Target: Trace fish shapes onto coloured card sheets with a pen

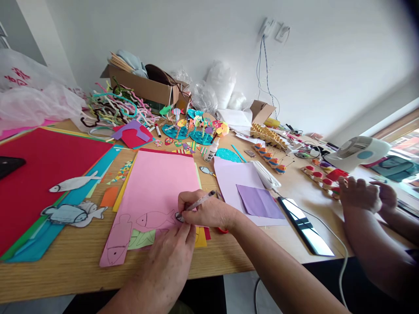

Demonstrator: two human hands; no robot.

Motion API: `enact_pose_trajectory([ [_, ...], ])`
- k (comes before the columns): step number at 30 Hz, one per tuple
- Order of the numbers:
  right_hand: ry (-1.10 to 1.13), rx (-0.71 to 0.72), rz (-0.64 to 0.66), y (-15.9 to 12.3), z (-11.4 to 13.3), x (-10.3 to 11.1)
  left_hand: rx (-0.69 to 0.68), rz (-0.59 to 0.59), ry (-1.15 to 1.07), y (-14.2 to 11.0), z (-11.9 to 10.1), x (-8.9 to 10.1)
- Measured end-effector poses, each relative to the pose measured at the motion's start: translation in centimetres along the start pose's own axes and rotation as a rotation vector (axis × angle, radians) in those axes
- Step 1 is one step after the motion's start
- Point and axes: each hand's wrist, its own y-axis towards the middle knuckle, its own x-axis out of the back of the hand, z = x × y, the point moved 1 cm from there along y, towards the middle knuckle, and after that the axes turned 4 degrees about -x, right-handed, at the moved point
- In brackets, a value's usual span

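A pink sheet of paper [163,183] lies before me, with a fish outline [153,219] drawn near its lower edge. In my right hand [209,211] is a slim pen [201,201], its tip low by a small dark-edged cutout [178,216], mostly covered by fingers. My left hand [173,250] lies flat on the paper, fingertips close to the pen tip and the cutout. A strip of pink paper with a fish drawn on it [115,244] sits at the left, beside a light green piece with drawn lines [141,239].
White and grey fish cutouts [74,184] lie on stacked coloured sheets [65,157] at left. A glue bottle [211,149] stands behind the pink paper. Right of me are a purple sheet [258,201], a phone [304,226], a white cable and another person's hands [363,194].
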Motion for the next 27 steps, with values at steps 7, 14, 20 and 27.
enact_pose_trajectory([
  [7, -0.006, -0.031, -0.061, -0.1, -0.1, -0.3, 0.029, -0.019, -0.038, 0.3, 0.0, -0.2],
  [14, -0.003, -0.047, -0.102, -0.1, 0.1, -0.5, 0.040, 0.056, -0.074, 0.2, -0.1, 0.9],
  [20, 0.016, -0.060, -0.126, -0.1, -0.1, -0.7, 0.035, 0.081, -0.056, 0.3, -0.1, 1.5],
  [27, 0.044, -0.080, -0.148, -0.1, -0.3, -0.8, 0.030, 0.045, -0.023, 0.4, 0.0, 1.0],
])
